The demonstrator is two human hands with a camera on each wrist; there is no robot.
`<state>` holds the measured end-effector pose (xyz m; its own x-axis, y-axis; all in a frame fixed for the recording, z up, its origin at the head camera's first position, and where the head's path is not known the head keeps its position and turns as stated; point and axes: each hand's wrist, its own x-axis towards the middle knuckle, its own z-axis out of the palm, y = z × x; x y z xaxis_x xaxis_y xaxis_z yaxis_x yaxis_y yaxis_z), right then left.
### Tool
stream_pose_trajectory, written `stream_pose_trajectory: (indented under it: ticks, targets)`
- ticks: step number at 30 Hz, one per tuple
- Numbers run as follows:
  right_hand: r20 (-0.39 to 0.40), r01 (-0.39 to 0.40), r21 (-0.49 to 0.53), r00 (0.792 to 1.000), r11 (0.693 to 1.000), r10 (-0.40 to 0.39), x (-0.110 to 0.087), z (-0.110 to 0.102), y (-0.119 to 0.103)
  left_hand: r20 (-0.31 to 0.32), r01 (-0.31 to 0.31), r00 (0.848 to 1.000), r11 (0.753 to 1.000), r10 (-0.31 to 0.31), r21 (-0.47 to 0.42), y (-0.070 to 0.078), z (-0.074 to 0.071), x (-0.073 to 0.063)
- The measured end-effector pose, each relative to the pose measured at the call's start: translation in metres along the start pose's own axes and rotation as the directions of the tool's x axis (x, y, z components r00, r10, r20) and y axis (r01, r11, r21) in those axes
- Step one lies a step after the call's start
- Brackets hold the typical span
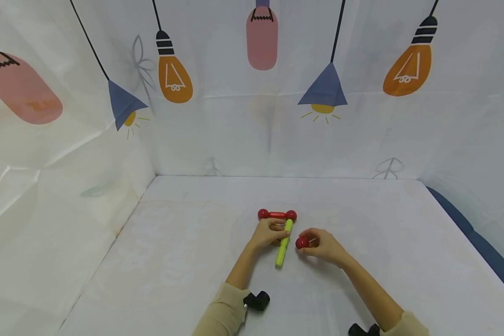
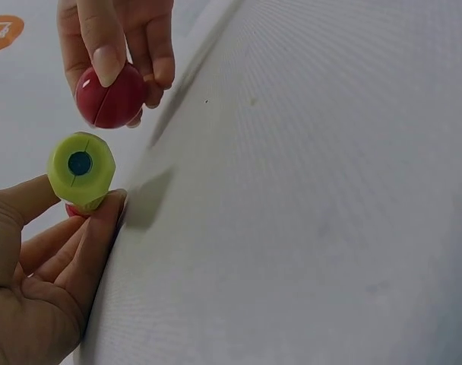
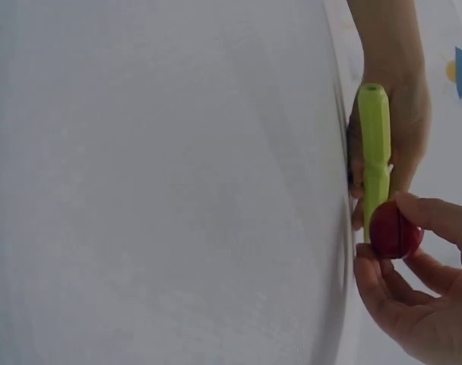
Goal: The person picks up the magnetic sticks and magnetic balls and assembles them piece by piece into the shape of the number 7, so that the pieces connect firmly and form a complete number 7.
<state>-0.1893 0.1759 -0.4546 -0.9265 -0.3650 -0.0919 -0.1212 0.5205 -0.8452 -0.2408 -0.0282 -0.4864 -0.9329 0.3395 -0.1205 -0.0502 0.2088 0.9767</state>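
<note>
In the head view my left hand (image 1: 267,233) pinches a yellow-green toy rod (image 1: 281,254) between thumb and fingers. The rod's far end meets, or nearly meets, the right one of two red balls (image 1: 291,215); a short red rod (image 1: 277,215) links these balls. A dark blue round inset shows in the near end of the yellow-green rod (image 2: 80,169) in the left wrist view. Just to the right, my right hand (image 1: 325,247) holds a loose red ball (image 1: 302,242) by its fingertips. That ball (image 3: 396,230) has a seam line and is apart from the yellow-green rod's near end.
Everything lies on a white tabletop (image 1: 185,233). A white sheet printed with lamps and bulbs (image 1: 218,130) hangs behind it and along the left side. Dark blue material (image 1: 479,238) shows past the table's right edge. Black wrist devices (image 1: 258,301) sit at both sleeves.
</note>
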Motion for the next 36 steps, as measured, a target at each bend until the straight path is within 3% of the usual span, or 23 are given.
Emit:
stream_pose_trajectory:
  ticks: [11, 18, 23, 27, 36]
  targets:
    - [0.079, 0.051, -0.011, 0.996, 0.999, -0.050, -0.010, 0.018, -0.010, 0.004, -0.029, 1.000, 0.999, 0.030, -0.012, -0.002, -0.002, 0.001]
    - [0.106, 0.079, -0.018, 0.991, 0.997, -0.077, -0.014, 0.025, -0.014, 0.020, -0.088, 0.996, 0.996, 0.089, -0.012, -0.003, -0.003, 0.000]
    - [0.131, 0.122, -0.059, 0.985, 0.991, -0.113, -0.014, 0.030, -0.015, -0.001, -0.031, 1.000, 0.999, 0.031, -0.013, -0.002, -0.001, 0.003]
    - [0.147, 0.162, -0.087, 0.978, 0.983, -0.148, -0.015, 0.033, -0.016, -0.011, -0.025, 1.000, 1.000, 0.025, -0.009, -0.003, 0.000, 0.005]
    - [0.186, 0.152, -0.105, 0.974, 0.983, -0.130, -0.019, 0.041, -0.021, -0.006, -0.010, 1.000, 1.000, 0.010, -0.013, -0.003, 0.000, 0.003]
